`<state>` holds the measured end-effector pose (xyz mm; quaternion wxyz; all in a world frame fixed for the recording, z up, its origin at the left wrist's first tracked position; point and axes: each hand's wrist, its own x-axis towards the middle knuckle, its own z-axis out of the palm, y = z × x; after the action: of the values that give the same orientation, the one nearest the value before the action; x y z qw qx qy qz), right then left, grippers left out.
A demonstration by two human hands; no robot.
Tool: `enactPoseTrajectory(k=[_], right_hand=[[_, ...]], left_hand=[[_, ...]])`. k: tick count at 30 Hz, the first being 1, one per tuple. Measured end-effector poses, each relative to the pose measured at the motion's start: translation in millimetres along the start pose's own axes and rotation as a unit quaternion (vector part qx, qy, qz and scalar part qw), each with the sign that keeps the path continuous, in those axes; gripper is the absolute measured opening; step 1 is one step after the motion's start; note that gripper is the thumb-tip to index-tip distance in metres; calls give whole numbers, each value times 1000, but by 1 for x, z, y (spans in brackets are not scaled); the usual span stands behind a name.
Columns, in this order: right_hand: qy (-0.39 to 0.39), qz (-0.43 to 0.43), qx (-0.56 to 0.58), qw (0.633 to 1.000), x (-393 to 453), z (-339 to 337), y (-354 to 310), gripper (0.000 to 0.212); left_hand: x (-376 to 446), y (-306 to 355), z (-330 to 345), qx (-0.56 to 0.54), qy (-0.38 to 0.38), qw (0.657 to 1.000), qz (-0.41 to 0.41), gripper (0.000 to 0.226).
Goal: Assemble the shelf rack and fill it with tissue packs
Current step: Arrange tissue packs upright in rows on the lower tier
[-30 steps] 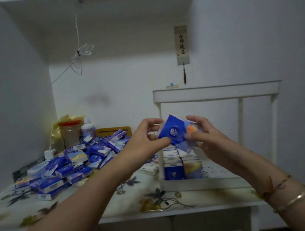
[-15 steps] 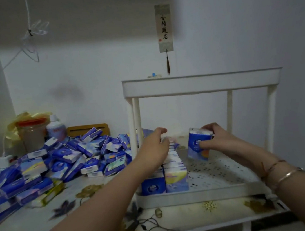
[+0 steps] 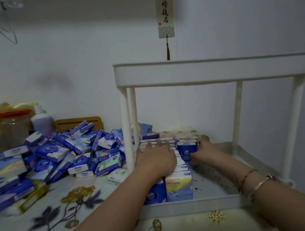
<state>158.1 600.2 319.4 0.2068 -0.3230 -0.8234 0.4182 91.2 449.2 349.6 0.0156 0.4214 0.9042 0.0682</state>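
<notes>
Tissue pack (image 3: 187,149), blue and boxy, is standing upright on the rack's (image 3: 214,70) perforated lower tray, right of two rows of packs (image 3: 175,180) running near to far. Right hand (image 3: 203,150) is gripping it, fingers curled round its right side. Left hand (image 3: 155,159) is lying flat on the rows, fingers straight. One white plastic rack is sitting on the floral counter (image 3: 51,216). Left of it, a loose heap of packs (image 3: 58,157), too many to count, is lying before a jar (image 3: 13,126) and bottle (image 3: 42,122).
</notes>
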Motion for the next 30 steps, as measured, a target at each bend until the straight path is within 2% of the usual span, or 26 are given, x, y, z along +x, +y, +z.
enactPoseTrajectory(k=[2, 5, 10, 15, 17, 20, 23, 26, 30], right_hand=[[6, 34, -20, 999, 0, -1, 2, 59], [-18, 21, -70, 997, -3, -1, 4, 30], [-73, -46, -125, 988, -3, 11, 6, 27], [-74, -36, -115, 990, -4, 9, 9, 30], [-71, -23, -114, 991, -5, 7, 9, 31], [-35, -9, -138, 990, -13, -4, 1, 39], [40, -74, -119, 989, -34, -21, -11, 45], [111, -189, -68, 973, -70, -29, -21, 31], [123, -282, -11, 951, -119, -23, -40, 23]], left_hand=[[-1, 0, 1, 0, 1, 1000, 0, 53], [-2, 0, 1, 0, -1, 1000, -1, 53], [-1, 1, 1, -3, -3, 1000, -2, 53], [0, 0, 2, -20, 8, 1000, -7, 50], [-2, -1, 1, -102, 65, 993, -4, 45], [-14, 1, -7, -277, 167, 946, 16, 39], [-36, 6, -18, -337, 182, 921, 68, 37], [-66, 7, -24, -362, 181, 910, 97, 33], [-107, -8, -28, -387, 198, 895, 98, 27]])
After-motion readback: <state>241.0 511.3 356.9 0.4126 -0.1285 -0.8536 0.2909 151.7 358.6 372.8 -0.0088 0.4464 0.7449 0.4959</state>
